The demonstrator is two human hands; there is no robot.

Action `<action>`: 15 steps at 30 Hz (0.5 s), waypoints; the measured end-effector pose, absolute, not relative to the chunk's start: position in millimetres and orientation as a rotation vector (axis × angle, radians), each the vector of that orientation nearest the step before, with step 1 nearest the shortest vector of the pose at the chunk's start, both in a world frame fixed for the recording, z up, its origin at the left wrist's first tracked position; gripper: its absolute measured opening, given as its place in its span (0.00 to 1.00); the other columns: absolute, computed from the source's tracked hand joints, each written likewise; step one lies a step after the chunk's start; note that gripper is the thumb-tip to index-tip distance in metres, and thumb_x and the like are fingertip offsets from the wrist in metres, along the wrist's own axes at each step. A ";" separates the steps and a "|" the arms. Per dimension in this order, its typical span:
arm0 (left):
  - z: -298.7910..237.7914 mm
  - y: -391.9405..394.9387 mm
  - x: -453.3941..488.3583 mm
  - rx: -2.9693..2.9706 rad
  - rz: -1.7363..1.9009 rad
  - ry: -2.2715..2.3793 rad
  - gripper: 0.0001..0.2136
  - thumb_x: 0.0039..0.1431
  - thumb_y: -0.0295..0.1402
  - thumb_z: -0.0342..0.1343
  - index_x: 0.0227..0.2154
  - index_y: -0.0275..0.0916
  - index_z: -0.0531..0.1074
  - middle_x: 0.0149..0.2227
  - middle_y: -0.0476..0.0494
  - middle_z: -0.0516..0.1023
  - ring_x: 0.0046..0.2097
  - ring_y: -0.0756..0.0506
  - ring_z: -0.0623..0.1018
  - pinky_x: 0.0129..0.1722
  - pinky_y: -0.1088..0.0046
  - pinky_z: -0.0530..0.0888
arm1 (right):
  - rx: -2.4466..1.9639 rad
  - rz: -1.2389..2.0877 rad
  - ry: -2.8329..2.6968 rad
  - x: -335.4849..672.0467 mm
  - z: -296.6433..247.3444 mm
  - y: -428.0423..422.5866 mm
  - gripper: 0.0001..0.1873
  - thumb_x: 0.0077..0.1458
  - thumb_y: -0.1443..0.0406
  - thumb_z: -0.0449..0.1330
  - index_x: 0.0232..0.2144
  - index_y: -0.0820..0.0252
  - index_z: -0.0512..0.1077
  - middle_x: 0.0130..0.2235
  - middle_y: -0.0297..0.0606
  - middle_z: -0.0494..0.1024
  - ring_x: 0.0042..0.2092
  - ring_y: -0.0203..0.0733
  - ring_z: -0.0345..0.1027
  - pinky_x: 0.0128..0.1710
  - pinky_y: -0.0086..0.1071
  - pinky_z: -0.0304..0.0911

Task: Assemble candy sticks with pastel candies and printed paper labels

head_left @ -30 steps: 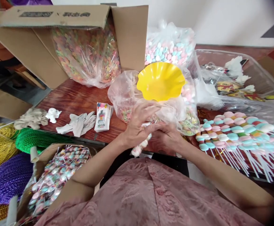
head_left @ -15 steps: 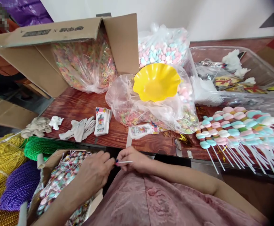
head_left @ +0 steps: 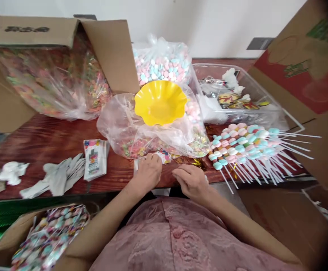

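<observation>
My left hand [head_left: 149, 171] lies over the small stack of printed packets [head_left: 165, 156] at the table's front. Its fingers are bent and close together; their tips are partly hidden, so I cannot see whether a packet is between them. To the right, my right hand [head_left: 191, 181] hovers by the table edge with curled fingers and nothing visible in them. Past it lies a pile of pastel candy skewers [head_left: 241, 141] on white sticks. A second stack of printed packets [head_left: 95, 160] sits left of my left hand.
A yellow wavy bowl [head_left: 160, 102] rests on clear bags of candy [head_left: 119, 124]. Behind right stands a clear plastic bin [head_left: 254, 81] with wrappers. Grey gloves [head_left: 64, 175] and a crumpled white tissue [head_left: 12, 172] lie left. An open cardboard box [head_left: 20, 227] of candy sticks sits below left.
My view has turned right. My hands have parted; the left has moved up onto the printed packets, the right has shifted rightward. The white stick earlier between them is out of sight.
</observation>
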State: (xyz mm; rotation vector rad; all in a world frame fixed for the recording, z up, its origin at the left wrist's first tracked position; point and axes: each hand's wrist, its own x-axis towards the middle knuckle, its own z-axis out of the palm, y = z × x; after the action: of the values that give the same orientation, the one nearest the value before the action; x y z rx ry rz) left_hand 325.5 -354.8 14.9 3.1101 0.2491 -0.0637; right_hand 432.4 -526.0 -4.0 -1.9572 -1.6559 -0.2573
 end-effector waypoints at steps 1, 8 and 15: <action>12.0 -357.4 340.5 3.138 -0.097 0.240 0.10 0.56 0.23 0.52 0.39 0.30 0.75 0.42 0.32 0.74 0.46 0.35 0.73 0.37 0.62 0.72 | -2.002 -0.334 -1.609 440.9 0.1 -539.4 0.10 0.60 0.73 0.53 0.34 0.61 0.74 0.31 0.39 0.76 0.33 0.37 0.69 0.35 0.29 0.63; -19.7 -336.8 341.4 3.184 0.151 0.124 0.11 0.59 0.20 0.48 0.34 0.32 0.76 0.34 0.36 0.75 0.39 0.39 0.74 0.35 0.65 0.70 | -2.330 -0.912 -1.007 508.6 26.7 -640.1 0.07 0.57 0.70 0.58 0.35 0.58 0.76 0.34 0.40 0.80 0.35 0.42 0.74 0.37 0.34 0.69; -31.8 -323.4 325.2 3.021 0.601 0.116 0.12 0.65 0.28 0.48 0.29 0.39 0.75 0.30 0.42 0.76 0.37 0.44 0.73 0.37 0.68 0.69 | -2.533 -1.523 -0.818 559.1 75.5 -670.5 0.06 0.52 0.66 0.63 0.34 0.57 0.78 0.33 0.44 0.81 0.35 0.46 0.68 0.33 0.38 0.54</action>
State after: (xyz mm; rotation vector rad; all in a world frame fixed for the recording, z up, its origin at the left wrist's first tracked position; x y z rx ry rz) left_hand 325.2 -323.4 -31.8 3.0214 0.1157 0.6013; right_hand 559.1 -670.5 75.5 -2.5328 -0.8183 -1.5234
